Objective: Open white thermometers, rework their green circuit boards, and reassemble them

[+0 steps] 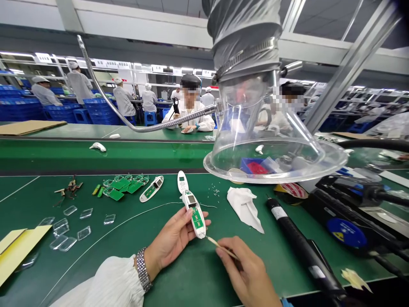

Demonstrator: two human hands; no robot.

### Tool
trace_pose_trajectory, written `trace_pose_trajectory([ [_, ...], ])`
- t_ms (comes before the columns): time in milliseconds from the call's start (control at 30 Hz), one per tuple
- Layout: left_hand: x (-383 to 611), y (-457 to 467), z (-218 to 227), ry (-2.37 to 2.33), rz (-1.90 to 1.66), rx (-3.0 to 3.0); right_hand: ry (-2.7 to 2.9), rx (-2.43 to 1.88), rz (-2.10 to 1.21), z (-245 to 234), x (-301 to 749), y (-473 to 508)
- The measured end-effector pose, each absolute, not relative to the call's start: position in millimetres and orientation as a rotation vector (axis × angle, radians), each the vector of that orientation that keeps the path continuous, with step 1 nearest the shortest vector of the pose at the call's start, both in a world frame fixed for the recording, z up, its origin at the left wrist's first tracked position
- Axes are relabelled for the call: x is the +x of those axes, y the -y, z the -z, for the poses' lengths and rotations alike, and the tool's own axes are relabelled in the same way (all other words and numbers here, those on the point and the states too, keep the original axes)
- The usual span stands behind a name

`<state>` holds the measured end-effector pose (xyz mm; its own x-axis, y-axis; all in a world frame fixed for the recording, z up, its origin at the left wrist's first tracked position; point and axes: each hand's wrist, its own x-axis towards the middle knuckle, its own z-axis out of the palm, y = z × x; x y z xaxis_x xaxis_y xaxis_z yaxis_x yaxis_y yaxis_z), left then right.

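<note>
My left hand [169, 243] is shut around a white plastic device housing [195, 214], which has a green circuit board and a small dark display set in it. A second white housing [182, 181] lies just beyond, touching or overlapping its far end. My right hand [246, 266] pinches a thin wooden stick [222, 247], whose tip reaches the near end of the held housing. A thin white wire [128, 221] curves across the mat. Nearest my left side are several green circuit boards [123, 187] and a white housing with a board in it [151, 188].
Several clear plastic pieces [68, 230] and a yellow card [17, 247] lie at left. A white cloth [244, 209] and a black soldering iron [297, 238] lie at right, under a clear fume hood [265, 145]. A green conveyor belt [96, 155] runs behind, with a co-worker [188, 113] beyond it.
</note>
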<state>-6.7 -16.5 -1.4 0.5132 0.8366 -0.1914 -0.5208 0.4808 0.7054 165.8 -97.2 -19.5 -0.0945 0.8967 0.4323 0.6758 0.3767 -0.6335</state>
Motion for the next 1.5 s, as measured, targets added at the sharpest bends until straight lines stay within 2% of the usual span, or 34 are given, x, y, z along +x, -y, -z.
trace_pose_trajectory([
  [133,-7,16,1,-0.576,-0.899,0.648,1.844,-1.343,-0.103,22,152,97],
  [300,-7,15,-1,-0.611,-0.934,0.672,1.724,-1.32,-0.158,30,144,95],
  [367,-7,16,-1,-0.613,-0.954,0.67,1.625,-1.335,-0.31,33,138,92],
  [500,-5,19,-2,-0.597,-0.946,0.704,1.31,-1.326,-0.935,32,125,85],
  [567,-4,20,-3,-0.59,-0.945,0.725,1.219,-1.31,-1.014,30,122,82],
  [667,-4,19,-4,-0.597,-0.941,0.733,1.331,-1.364,-0.757,28,122,81],
  [800,-2,17,-1,-0.619,-0.906,0.732,1.642,-1.469,-0.184,30,128,83],
  [867,-1,17,1,-0.627,-0.909,0.732,1.696,-1.488,-0.022,32,129,83],
  [1067,-1,16,4,-0.581,-0.896,0.761,1.634,-1.481,-0.293,29,127,76],
  [1500,-5,17,0,-0.559,-0.776,0.801,1.594,-1.494,-0.181,-3,150,88],
])
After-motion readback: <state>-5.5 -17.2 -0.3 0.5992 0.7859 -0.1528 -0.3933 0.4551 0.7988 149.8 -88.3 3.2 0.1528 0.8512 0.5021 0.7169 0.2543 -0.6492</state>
